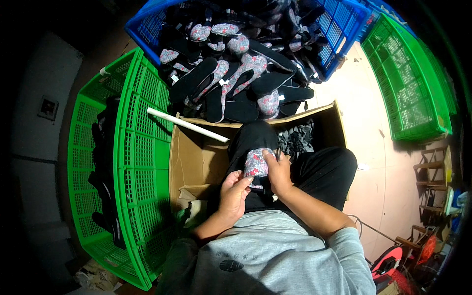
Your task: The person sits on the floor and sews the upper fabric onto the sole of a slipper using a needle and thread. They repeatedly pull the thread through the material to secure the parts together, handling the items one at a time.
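Over my lap I hold a slipper (256, 163) with a grey and red floral upper and dark parts beneath it. My left hand (233, 194) pinches its near left edge between thumb and fingers. On the other side my right hand (280, 173) is closed on it, thumb lying on the floral cloth. A small dark thing sticks up by the right fingers; I cannot make out what it is. Straight ahead, a heap of similar black-soled slippers (238, 81) fills and spills over a blue crate (142, 27).
A cardboard box (194, 147) stands around my knees, with dark crumpled scraps (297, 137) inside. Across its left edge slants a white tube (189, 125). To the left is a green crate (147, 157) holding black items; another green crate (403, 93) stands far right, beyond a wooden rack (432, 177).
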The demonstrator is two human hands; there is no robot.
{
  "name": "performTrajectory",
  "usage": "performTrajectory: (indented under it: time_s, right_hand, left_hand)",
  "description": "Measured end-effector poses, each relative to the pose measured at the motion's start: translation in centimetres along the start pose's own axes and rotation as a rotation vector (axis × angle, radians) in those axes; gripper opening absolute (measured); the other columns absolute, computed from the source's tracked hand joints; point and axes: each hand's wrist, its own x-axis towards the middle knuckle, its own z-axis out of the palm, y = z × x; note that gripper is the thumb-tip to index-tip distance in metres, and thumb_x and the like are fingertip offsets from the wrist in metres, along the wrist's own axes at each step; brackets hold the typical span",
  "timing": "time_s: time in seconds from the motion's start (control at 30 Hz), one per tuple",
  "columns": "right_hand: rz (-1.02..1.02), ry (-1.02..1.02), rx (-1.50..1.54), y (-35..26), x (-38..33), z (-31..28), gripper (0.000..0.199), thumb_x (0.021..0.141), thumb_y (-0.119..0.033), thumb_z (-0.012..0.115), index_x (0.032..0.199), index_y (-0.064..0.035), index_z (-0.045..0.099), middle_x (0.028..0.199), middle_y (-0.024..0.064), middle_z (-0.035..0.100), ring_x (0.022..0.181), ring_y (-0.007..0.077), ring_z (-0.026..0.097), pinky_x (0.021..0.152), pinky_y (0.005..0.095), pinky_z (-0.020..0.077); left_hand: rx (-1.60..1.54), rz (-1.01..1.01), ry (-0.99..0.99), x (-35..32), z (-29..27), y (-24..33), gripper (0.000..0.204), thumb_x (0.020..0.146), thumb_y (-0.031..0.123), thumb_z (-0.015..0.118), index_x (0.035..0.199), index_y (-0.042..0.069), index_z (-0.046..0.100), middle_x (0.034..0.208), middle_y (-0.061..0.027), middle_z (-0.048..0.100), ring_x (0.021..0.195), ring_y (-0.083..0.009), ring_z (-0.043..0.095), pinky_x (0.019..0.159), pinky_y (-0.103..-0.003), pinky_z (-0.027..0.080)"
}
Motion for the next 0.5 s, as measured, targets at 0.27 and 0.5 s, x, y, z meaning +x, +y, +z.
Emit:
performTrajectory:
  time_s: [0.27,0.5]
  right_hand:
    - [-0.222,0.082,-0.131,1.4,-1.2,-0.3,0.027,0.097,-0.026,0.060,0.087,-0.0006,0.056,0.074,0.0037,0.057,0.071,0.0126,0.050,0.067,0.0317,0.0456]
    - [-0.197,0.052,-0.155,1.5,-1.9,-0.7,0.022,0.097,-0.022,0.059,0.100,-0.0009,0.055,0.087,0.0031,0.057,0.080,0.0115,0.050,0.074,0.0291,0.0447]
  left_hand:
    - [0.087,-0.024,-0.004,-0.2,-0.8,0.2,0.014,0.088,0.001,0.063,0.101,0.005,0.058,0.095,-0.0040,0.064,0.086,-0.0115,0.060,0.080,-0.026,0.048]
    - [0.232,0.138,0.054,-0.2,-0.9,-0.8,0.016,0.083,-0.003,0.068,0.093,0.006,0.058,0.084,0.0029,0.056,0.075,-0.0052,0.050,0.071,-0.021,0.042]
